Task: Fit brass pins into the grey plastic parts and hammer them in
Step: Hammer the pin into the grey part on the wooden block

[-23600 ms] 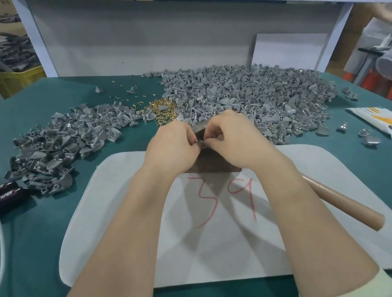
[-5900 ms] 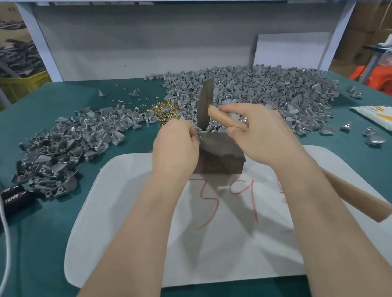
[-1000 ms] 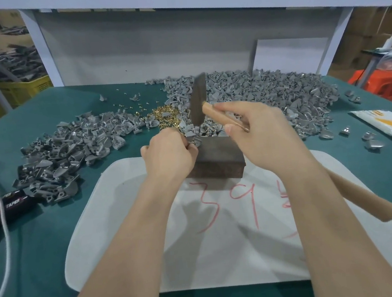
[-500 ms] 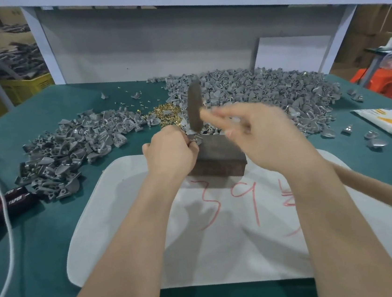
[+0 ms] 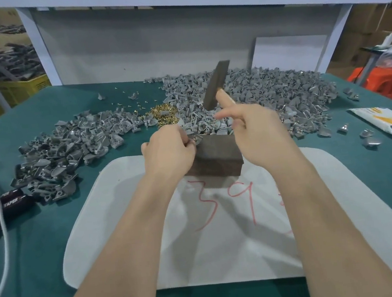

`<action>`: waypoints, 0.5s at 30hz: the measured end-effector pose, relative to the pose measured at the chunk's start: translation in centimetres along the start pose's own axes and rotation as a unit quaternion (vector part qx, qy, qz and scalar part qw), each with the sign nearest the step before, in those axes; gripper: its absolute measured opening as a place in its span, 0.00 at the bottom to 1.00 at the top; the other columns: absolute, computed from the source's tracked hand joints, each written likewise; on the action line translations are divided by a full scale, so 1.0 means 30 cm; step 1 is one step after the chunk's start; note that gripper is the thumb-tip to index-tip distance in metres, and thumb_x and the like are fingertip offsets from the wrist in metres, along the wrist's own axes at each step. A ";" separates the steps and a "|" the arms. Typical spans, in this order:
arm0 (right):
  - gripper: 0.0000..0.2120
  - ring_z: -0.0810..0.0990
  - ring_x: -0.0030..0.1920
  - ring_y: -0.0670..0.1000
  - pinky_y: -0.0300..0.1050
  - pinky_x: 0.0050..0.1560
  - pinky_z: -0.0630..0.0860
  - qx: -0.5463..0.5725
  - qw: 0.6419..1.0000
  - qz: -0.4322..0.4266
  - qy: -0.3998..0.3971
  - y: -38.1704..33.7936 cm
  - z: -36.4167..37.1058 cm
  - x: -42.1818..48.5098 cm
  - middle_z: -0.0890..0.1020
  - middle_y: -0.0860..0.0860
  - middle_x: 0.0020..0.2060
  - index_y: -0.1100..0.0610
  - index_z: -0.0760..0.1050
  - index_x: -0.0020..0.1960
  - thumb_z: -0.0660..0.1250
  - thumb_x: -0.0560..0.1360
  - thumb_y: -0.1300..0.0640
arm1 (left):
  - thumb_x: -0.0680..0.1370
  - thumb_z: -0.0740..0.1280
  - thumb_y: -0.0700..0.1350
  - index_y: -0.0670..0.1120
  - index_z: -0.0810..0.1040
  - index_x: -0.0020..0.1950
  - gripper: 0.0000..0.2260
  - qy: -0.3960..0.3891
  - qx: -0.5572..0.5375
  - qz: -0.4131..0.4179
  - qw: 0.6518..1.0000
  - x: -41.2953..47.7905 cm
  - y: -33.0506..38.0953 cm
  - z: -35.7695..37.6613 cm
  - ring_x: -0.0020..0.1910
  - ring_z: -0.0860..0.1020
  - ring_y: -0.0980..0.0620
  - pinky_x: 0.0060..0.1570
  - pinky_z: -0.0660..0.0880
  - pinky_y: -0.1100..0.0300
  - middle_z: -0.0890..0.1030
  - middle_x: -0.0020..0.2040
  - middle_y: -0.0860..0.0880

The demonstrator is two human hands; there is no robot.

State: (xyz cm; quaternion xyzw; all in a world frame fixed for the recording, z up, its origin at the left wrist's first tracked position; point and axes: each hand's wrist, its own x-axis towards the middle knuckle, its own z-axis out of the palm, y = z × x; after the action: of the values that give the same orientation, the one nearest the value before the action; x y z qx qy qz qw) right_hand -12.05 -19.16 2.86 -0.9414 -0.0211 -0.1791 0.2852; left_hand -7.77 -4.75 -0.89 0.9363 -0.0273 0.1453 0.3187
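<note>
My left hand [image 5: 169,149] pinches a small grey plastic part [image 5: 196,139] at the left top edge of a dark metal block [image 5: 218,156]. My right hand [image 5: 259,132] grips the wooden handle of a hammer, whose dark head [image 5: 216,85] is raised and tilted above the block. Most of the handle is hidden behind my hand and forearm. A small heap of brass pins [image 5: 163,114] lies beyond my left hand. The pinched part is mostly hidden by my fingers.
A big pile of grey parts [image 5: 269,93] lies at the back right, a smaller pile [image 5: 68,150] at the left. The block stands on a white pad [image 5: 343,204] with red numbers. Black-handled pliers [image 5: 3,207] and a white cord [image 5: 3,243] lie left; a white packet [image 5: 387,121] right.
The hammer head has swung up and tilted to the right, higher above the block than half a second ago. My left hand stays at the block's edge with the part.
</note>
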 end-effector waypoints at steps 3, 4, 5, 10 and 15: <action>0.12 0.80 0.54 0.54 0.46 0.52 0.76 -0.037 0.998 0.049 0.017 0.004 0.028 0.008 0.81 0.48 0.58 0.45 0.81 0.53 0.61 0.77 0.57 | 0.75 0.67 0.46 0.48 0.76 0.41 0.04 -0.023 -0.016 0.030 0.999 -0.008 0.016 0.003 0.49 0.77 0.46 0.55 0.68 0.54 0.80 0.43 0.50; 0.10 0.80 0.52 0.55 0.45 0.50 0.76 -0.045 0.998 0.049 0.018 0.003 0.040 0.009 0.82 0.49 0.55 0.45 0.81 0.52 0.63 0.76 0.55 | 0.75 0.67 0.46 0.50 0.75 0.40 0.04 -0.036 -0.011 0.039 0.999 -0.012 0.020 0.005 0.50 0.77 0.47 0.54 0.67 0.54 0.79 0.44 0.51; 0.09 0.80 0.51 0.55 0.46 0.50 0.76 -0.049 0.998 0.047 0.012 -0.001 0.052 0.012 0.83 0.50 0.53 0.46 0.81 0.52 0.65 0.75 0.54 | 0.75 0.68 0.47 0.51 0.74 0.40 0.05 -0.046 -0.008 0.044 0.998 -0.015 0.020 0.007 0.50 0.77 0.48 0.54 0.66 0.54 0.79 0.44 0.52; 0.08 0.80 0.50 0.55 0.44 0.45 0.72 -0.071 0.997 0.042 -0.011 -0.005 0.107 0.014 0.82 0.49 0.50 0.43 0.80 0.53 0.67 0.75 0.51 | 0.75 0.68 0.48 0.52 0.73 0.39 0.07 -0.059 -0.012 0.052 0.997 -0.013 0.016 0.006 0.51 0.77 0.47 0.55 0.68 0.53 0.80 0.44 0.52; 0.13 0.79 0.51 0.57 0.45 0.45 0.70 -0.098 0.995 0.022 0.005 -0.005 0.124 0.021 0.81 0.52 0.51 0.42 0.77 0.59 0.65 0.75 0.51 | 0.75 0.67 0.48 0.53 0.71 0.36 0.09 -0.067 -0.012 0.052 0.996 -0.014 0.019 0.003 0.51 0.77 0.47 0.56 0.68 0.52 0.78 0.42 0.52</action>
State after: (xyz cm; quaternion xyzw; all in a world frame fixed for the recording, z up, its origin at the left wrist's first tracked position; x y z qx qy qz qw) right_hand -10.26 -17.05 0.27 -0.9641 0.0186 -0.1787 0.1957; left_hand -8.24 -5.29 -0.75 0.9373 -0.0987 0.0986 0.3195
